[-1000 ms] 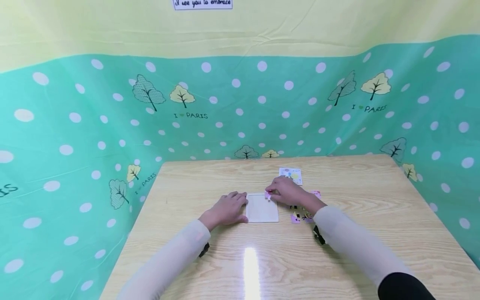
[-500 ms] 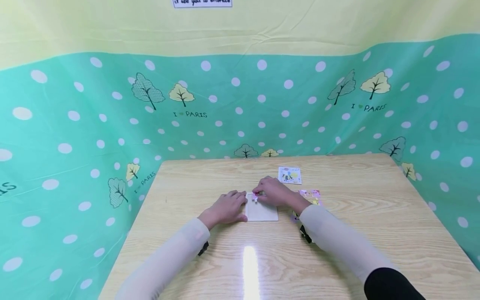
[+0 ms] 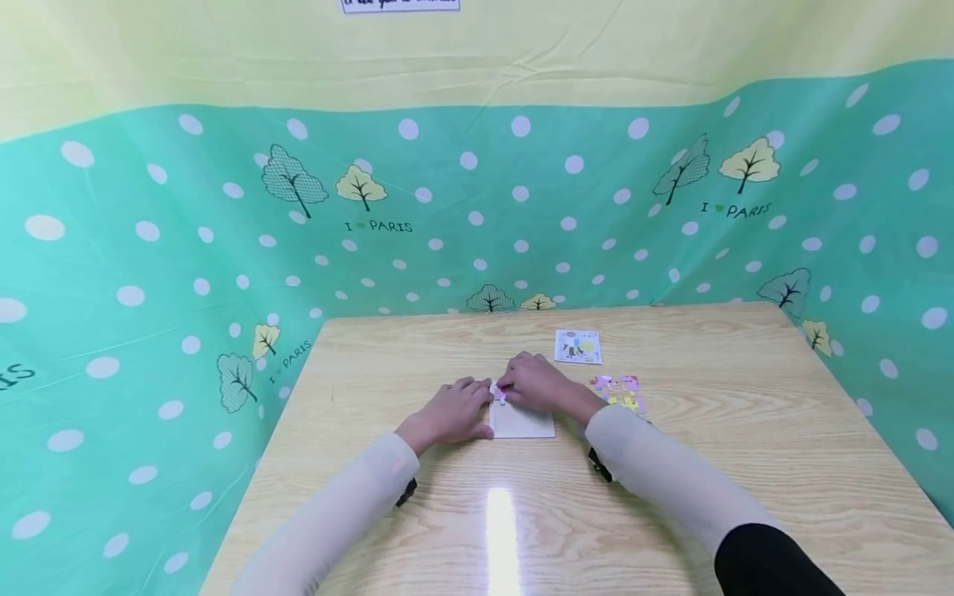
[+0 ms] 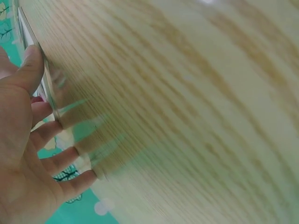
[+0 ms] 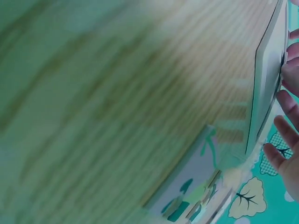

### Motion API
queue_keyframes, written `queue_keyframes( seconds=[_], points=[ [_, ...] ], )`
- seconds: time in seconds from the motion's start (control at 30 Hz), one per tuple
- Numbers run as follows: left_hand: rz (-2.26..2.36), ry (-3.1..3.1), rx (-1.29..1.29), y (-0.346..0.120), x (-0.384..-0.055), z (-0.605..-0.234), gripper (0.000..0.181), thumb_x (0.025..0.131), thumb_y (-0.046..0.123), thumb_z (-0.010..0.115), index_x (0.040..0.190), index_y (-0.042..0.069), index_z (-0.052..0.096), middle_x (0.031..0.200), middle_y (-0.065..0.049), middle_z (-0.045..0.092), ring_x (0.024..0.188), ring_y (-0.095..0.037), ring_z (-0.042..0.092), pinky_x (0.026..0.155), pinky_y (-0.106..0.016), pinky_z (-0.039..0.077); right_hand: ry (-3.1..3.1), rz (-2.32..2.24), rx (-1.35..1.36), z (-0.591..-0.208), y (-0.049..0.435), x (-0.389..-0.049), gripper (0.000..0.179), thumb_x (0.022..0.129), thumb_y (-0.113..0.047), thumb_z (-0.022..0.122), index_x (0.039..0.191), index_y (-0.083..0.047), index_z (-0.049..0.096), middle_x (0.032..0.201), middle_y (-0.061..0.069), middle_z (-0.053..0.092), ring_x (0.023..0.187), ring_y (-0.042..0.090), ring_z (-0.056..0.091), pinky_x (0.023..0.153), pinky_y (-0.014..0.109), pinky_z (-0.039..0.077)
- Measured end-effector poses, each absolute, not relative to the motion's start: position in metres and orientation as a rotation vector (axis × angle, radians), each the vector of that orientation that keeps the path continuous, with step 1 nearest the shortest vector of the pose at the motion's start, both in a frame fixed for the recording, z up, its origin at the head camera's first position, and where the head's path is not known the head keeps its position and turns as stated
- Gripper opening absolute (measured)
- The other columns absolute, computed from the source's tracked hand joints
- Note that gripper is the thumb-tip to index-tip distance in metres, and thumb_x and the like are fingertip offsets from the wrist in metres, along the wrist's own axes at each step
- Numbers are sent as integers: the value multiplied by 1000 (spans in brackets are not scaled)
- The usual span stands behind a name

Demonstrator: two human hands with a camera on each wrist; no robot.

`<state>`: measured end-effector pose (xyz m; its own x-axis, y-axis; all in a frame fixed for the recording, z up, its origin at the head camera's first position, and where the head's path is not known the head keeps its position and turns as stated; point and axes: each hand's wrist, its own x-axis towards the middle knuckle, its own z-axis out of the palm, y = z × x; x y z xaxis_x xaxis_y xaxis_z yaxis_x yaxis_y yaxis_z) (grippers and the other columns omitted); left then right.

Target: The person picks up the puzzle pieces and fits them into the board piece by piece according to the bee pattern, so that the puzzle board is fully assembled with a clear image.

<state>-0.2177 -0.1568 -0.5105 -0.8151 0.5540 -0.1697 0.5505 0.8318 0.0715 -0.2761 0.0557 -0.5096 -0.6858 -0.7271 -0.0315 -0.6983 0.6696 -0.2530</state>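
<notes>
A square white puzzle tray (image 3: pixel 525 424) lies flat on the table. My left hand (image 3: pixel 455 411) rests along its left side, thumb at the near corner and fingertips at the far one. In the left wrist view the fingers of the left hand (image 4: pixel 21 154) are spread and nearly straight. My right hand (image 3: pixel 537 382) reaches over the tray and pinches a small pink jigsaw piece (image 3: pixel 498 394) at the tray's far left corner. The underside of that piece is hidden. In the right wrist view the raised edge of the tray (image 5: pixel 268 70) runs beside the fingers.
Several pink and yellow jigsaw pieces (image 3: pixel 617 384) lie right of the tray, partly under the right forearm. A square card with a bee picture (image 3: pixel 577 346) lies behind them. The wooden table (image 3: pixel 417 530) ends at a green dotted cloth (image 3: pixel 417 273).
My right hand has carried the jigsaw piece leftward, from the tray's far right part to its far left corner. My left hand has stayed in place.
</notes>
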Motion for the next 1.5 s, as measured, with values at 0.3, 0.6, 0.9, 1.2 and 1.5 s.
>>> queue_keyframes(
  seconds=[0.3,0.6,0.9,1.2,1.5],
  points=[
    [26,2821,869,-157,-218,-510,72,91,64,63,143,15,53,162,-11,41,146,-39,42,108,-60,48,2789,-297,-1178,-511,54,-276,28,97,-31,69,122,-21,75,119,3,71,124,27,56,104,52,48],
    [23,2823,870,-157,-218,-510,72,91,65,63,141,14,55,161,-10,43,145,-39,43,107,-60,49,2803,-330,-1156,-511,54,-276,22,93,-31,74,113,-21,78,118,1,74,123,27,58,105,53,48],
    [33,2816,858,-157,-217,-508,73,91,65,62,142,14,55,162,-10,42,146,-40,42,108,-60,48,2781,-310,-1165,-509,55,-274,25,96,-31,71,117,-20,76,120,3,72,125,29,58,109,60,45],
    [18,2814,866,-156,-219,-510,73,91,65,62,143,15,54,162,-10,41,146,-39,42,108,-60,48,2754,-302,-1241,-505,59,-273,27,100,-28,64,122,-18,74,122,5,72,124,29,59,107,53,49],
    [-18,2814,842,-157,-218,-511,76,91,67,60,146,16,53,163,-9,39,147,-37,40,110,-59,47,2771,-362,-1223,-494,77,-273,28,99,-26,65,123,-14,73,124,7,72,124,29,61,112,49,47]
  ],
)
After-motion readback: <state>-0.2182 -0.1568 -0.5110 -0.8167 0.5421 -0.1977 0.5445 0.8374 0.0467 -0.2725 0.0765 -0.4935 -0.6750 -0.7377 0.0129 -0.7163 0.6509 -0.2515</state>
